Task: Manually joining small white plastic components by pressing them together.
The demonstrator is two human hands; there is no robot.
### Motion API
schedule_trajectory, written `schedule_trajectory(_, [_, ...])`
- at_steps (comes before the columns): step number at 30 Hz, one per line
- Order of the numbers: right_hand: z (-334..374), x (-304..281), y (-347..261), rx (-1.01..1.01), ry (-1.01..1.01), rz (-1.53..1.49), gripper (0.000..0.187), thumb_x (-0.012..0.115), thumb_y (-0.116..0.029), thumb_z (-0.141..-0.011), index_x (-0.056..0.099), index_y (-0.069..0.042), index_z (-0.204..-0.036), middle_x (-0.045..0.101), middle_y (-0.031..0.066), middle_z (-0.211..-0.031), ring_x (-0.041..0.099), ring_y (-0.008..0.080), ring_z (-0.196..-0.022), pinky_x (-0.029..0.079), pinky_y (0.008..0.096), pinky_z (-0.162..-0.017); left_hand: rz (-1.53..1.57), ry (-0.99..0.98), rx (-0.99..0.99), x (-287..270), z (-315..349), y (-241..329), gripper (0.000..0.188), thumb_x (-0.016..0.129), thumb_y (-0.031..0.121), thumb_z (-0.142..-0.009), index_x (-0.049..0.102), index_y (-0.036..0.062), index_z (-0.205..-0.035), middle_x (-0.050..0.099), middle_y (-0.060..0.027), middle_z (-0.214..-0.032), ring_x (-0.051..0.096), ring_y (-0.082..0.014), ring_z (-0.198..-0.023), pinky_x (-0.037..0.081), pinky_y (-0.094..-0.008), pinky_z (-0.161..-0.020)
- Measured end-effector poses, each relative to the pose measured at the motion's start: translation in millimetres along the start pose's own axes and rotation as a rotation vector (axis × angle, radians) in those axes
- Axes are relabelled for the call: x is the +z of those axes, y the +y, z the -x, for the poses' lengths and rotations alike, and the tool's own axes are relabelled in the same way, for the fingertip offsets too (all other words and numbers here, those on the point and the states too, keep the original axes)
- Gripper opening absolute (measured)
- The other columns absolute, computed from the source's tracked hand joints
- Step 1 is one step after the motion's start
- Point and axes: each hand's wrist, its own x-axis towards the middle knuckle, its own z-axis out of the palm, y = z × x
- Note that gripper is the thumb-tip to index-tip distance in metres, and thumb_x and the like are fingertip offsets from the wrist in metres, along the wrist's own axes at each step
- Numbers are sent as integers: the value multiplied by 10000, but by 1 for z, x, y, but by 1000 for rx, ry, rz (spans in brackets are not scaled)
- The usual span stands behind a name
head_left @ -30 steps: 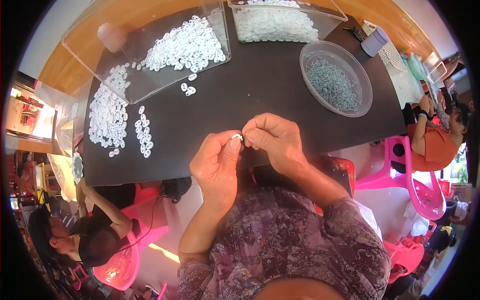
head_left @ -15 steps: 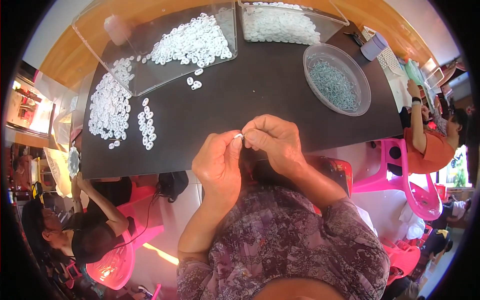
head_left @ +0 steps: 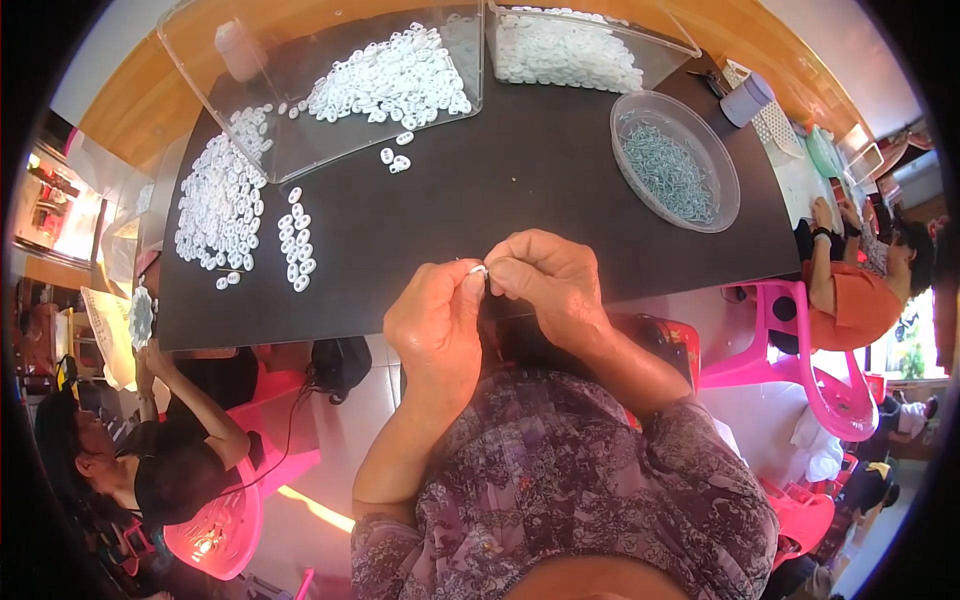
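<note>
Near the table's front edge, my left hand (head_left: 435, 315) pinches a small white oval plastic piece (head_left: 478, 269) between thumb and fingers. Close against it, my right hand (head_left: 548, 280) is closed in a pinch at the piece's right side; whatever its fingertips hold is too small and covered to make out. Left of my hands lies a short double column of white oval pieces (head_left: 297, 240), and beyond it a larger heap of the same pieces (head_left: 215, 205). A round clear tub (head_left: 728, 190) of thin blue-green metal pins (head_left: 668, 170) stands to the right.
A clear bin (head_left: 290, 178) lies at the back left, white pieces spilling from it. Another clear bin (head_left: 660, 48) with white pieces stands behind. A lidded container (head_left: 747, 100) sits by the far right corner. People sit at left (head_left: 150, 450) and right (head_left: 860, 290) on pink chairs.
The view has shifted slightly, so the table's contents appear a little displaced. Both hands keep their pinch on the small white piece with barely any movement.
</note>
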Motion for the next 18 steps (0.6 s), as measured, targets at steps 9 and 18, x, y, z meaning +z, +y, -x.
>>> schedule_trajectory(9, [2,5,9,-74,16,147,80,578,-57,-853,604,16,-836,586,19,-744,528,66,-690,429,216,-586,-222,25,207,-1,2,-7,46,627,8,-830,609,-34,-836,541,-42,-658,488,-80,-571,398,-218,-504])
schedule_trajectory(18, [0,16,7,-140,9,168,51,554,-5,-853,592,29,-857,598,41,-787,548,81,-731,456,230,-655,284,23,-313,-6,2,-9,79,600,45,-858,622,-30,-856,601,-39,-703,516,-90,-571,419,-199,-509])
